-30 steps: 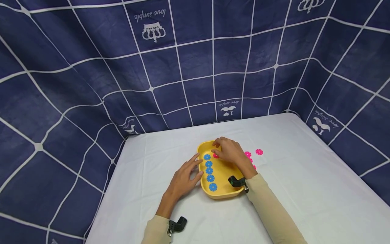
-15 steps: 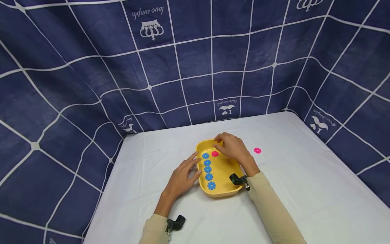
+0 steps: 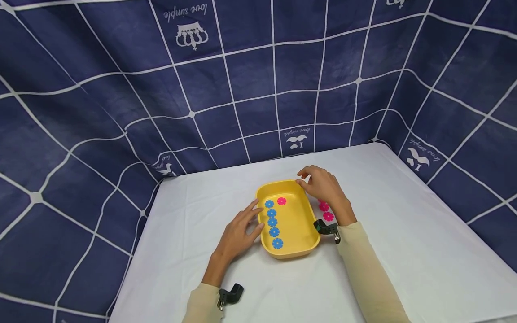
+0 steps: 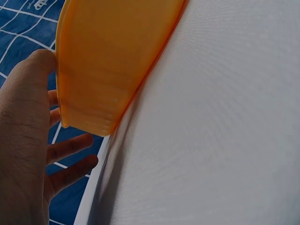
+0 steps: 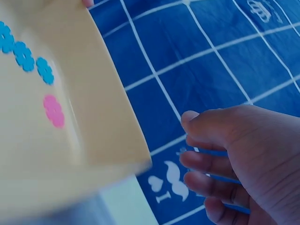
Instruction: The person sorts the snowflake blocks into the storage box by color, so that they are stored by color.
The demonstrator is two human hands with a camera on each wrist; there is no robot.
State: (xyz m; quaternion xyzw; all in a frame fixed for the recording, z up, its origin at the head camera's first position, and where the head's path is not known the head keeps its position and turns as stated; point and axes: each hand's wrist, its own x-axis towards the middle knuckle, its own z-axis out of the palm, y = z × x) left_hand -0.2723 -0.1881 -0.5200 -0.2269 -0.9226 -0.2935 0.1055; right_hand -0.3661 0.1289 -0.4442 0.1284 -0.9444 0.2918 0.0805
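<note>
A yellow tray (image 3: 292, 249) sits on the table. Along its left side runs a column of several blue flower-shaped discs (image 3: 272, 222), and one pink flower-shaped disc (image 3: 281, 201) lies beside the far end of that column. My left hand (image 3: 238, 235) is at the tray's left rim, fingers spread and fairly straight; in the left wrist view its thumb (image 4: 43, 58) meets the rim. Near the far right corner my right hand (image 3: 323, 184) hovers with loosely bent fingers. Nothing shows between them in the right wrist view, where the hand stands apart from the tray.
More pink flower-shaped discs (image 3: 328, 216) lie on the white tablecloth (image 3: 375, 224) right of the tray, partly hidden by my right forearm. A dark blue curtain (image 3: 250, 89) with white grid lines hangs behind the table and along its sides.
My right hand has left the tray's inside, moving right and up past its far right corner. The pink disc by the blue column stays behind, now uncovered. My left hand keeps its place.
</note>
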